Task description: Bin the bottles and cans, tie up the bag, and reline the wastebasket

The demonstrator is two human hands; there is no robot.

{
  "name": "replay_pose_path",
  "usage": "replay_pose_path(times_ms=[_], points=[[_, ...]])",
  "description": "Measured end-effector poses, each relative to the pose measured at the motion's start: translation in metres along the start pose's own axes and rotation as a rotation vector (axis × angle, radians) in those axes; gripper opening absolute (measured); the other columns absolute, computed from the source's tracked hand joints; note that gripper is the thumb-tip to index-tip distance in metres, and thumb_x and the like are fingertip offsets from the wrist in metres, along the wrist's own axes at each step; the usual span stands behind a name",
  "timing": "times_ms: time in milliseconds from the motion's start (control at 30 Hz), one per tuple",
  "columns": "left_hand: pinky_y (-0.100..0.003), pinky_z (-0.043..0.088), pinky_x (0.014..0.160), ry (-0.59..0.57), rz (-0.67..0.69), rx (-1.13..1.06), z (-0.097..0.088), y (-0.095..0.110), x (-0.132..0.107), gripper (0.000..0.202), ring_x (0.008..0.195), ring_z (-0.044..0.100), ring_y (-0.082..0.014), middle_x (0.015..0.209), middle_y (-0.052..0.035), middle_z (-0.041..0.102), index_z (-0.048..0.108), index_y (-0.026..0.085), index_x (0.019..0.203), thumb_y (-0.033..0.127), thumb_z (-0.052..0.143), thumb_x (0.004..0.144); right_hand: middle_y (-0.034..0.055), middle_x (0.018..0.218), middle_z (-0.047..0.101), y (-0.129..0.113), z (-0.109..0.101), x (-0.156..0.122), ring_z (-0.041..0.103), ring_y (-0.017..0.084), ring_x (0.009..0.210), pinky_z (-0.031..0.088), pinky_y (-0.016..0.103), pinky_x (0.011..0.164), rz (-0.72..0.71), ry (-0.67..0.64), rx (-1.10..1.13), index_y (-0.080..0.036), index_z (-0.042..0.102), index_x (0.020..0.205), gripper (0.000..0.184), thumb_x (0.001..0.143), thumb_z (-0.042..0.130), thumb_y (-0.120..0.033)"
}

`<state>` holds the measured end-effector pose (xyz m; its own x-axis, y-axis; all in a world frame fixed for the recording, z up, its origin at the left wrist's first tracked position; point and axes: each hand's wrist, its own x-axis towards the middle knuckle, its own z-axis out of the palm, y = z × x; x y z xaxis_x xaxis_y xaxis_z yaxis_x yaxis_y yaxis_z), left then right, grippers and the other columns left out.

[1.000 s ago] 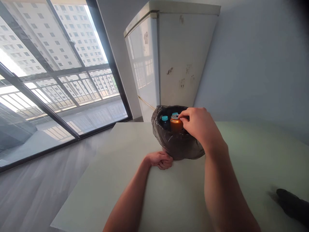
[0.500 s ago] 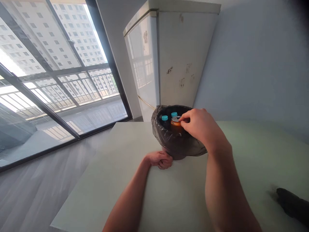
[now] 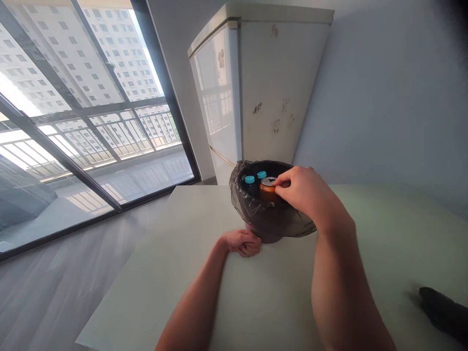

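Note:
A small bin lined with a translucent black plastic bag (image 3: 263, 217) stands on the pale table, the bag folded out over its rim. Inside it, an orange drink can (image 3: 268, 191) stands upright with its silver top showing. My right hand (image 3: 302, 192) reaches over the bin's right side, thumb and fingers pinching the can near its top edge. Behind and left of the can are two bottles with turquoise caps, a nearer cap (image 3: 250, 180) and a farther cap (image 3: 262, 174). Loosely curled, my left hand (image 3: 244, 243) rests on the table against the bin's lower front left.
The pale green-white table (image 3: 164, 273) spreads to both sides. A worn white fridge (image 3: 274, 87) stands behind it, against a grey wall. A dark object (image 3: 442, 309), partly out of frame, lies at the lower right. Left are sliding glass doors (image 3: 98, 122) onto a balcony.
The can and my right hand have shifted very slightly to the right, and the farther turquoise cap slightly left. My left hand stays where it was.

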<state>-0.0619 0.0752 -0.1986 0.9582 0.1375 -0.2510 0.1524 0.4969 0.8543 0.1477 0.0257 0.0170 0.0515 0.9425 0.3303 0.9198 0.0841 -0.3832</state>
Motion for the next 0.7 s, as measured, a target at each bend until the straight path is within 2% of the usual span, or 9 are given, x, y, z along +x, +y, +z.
replay_pose_path(times_ms=[467,700], points=[[-0.021,0.01,0.041,-0.007,-0.001,-0.019,0.0018,0.0017,0.0005,0.058,0.045,0.014,-0.0063,0.056,0.009,0.021,0.032,0.023,0.06,0.054,0.07,0.091,-0.0007,0.057,0.054,0.0023,0.0032,0.0007,0.049,0.015,0.052,0.029,0.03,0.055,-0.004,0.014,0.018,-0.027,0.079,0.078,0.014,0.083,0.067,-0.025],[-0.022,0.009,0.041,-0.03,0.013,-0.039,0.001,0.0014,-0.001,0.057,0.045,0.013,-0.0058,0.056,0.0094,0.021,0.033,0.022,0.06,0.053,0.07,0.091,0.0003,0.058,0.055,0.0022,0.0017,-0.0007,0.052,0.017,0.056,0.029,0.031,0.057,0.031,-0.015,0.01,-0.029,0.081,0.084,0.016,0.085,0.065,-0.026]])
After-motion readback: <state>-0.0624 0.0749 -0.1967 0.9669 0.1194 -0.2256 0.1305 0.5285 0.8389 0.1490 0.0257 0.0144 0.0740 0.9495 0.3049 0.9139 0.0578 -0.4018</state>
